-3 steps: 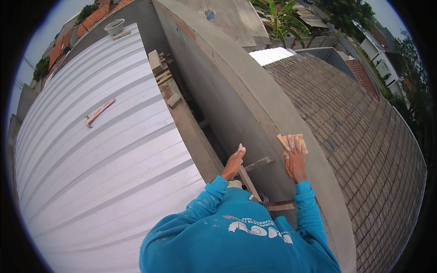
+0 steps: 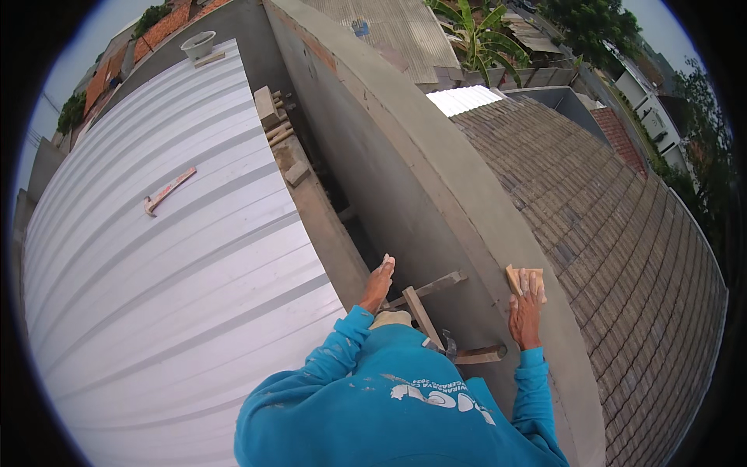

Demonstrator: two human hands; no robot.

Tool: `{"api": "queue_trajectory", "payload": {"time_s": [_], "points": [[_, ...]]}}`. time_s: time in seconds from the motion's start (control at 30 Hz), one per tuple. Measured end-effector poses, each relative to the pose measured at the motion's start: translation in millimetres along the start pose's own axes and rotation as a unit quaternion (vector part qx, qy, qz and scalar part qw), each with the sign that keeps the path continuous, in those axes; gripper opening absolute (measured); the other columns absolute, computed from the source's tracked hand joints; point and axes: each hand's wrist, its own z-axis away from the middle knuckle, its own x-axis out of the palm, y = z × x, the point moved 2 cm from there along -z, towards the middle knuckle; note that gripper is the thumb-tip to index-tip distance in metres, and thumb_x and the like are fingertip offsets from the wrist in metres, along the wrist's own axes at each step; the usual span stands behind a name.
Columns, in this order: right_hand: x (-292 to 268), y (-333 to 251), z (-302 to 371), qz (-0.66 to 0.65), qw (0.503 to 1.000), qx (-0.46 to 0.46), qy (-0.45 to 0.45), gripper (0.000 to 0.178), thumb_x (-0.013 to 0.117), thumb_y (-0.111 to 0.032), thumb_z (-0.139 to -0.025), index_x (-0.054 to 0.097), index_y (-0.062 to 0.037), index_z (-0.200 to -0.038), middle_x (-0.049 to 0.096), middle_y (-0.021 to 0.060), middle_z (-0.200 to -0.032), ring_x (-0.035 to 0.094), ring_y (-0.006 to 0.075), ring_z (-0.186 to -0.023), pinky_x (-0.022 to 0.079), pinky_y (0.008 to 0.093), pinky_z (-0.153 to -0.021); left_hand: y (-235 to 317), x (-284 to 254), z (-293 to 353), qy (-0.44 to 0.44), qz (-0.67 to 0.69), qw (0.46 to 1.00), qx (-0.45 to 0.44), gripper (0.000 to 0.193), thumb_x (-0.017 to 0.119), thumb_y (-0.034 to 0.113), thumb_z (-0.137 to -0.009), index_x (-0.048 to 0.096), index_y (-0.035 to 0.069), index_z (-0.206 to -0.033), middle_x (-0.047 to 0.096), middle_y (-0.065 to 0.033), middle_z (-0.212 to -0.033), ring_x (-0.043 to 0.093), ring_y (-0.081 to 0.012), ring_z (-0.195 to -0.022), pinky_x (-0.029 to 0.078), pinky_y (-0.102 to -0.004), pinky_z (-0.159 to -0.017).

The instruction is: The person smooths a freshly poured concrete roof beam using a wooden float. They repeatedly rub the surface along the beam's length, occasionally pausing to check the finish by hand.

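My right hand (image 2: 526,317) presses a small tan folded pad (image 2: 526,281) flat on the grey plastered top of the wall (image 2: 498,210). Its fingers, whitened with dust, lie over the pad; whether the pad is paper or foam I cannot make out. My left hand (image 2: 377,286) is raised over the gap between the wall and the metal roof, seen from the side. Its fingers stretch forward, close to each other, and nothing shows in them. Both forearms are in blue sleeves spotted with pale splashes.
A hammer (image 2: 170,191) and a grey bucket (image 2: 198,45) rest on the white corrugated metal roof (image 2: 179,296). Wooden struts (image 2: 436,286) cross the narrow, deep gap ahead of my body. Loose blocks (image 2: 296,173) sit on the ledge. Beyond the wall lies a brown tiled roof (image 2: 615,257).
My right hand and the pad have slid along the wall top, toward me and to the right. My left hand has shifted slightly left and down in the view.
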Motion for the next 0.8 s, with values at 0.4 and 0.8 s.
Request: {"api": "queue_trajectory", "payload": {"time_s": [0.4,0.8], "points": [[-13,9,35,0.036,0.999,0.022,0.003,0.052,0.027,-0.032,-0.110,0.036,-0.0085,-0.155,0.029,0.0096,-0.164,0.015,0.0349,-0.154,0.009,0.0528,-0.125,66,88,-130,0.052,-0.113,0.978,0.168,0.083,0.042,0.051,-0.103,0.015,-0.005,-0.158,0.034,-0.0257,-0.159,0.030,-0.0341,-0.150,0.027,-0.0365,-0.120],[21,-69,-222,-0.016,0.992,-0.118,-0.046,0.050,0.033,-0.027,-0.108,0.035,-0.0156,-0.157,0.023,0.0043,-0.167,0.011,0.0323,-0.156,0.007,0.0567,-0.124,130,130,-257,0.267,0.040,0.929,0.253,0.069,0.029,0.043,-0.108,0.027,-0.008,-0.154,0.024,-0.0285,-0.161,0.022,-0.0383,-0.151,0.018,-0.0415,-0.124]]}}
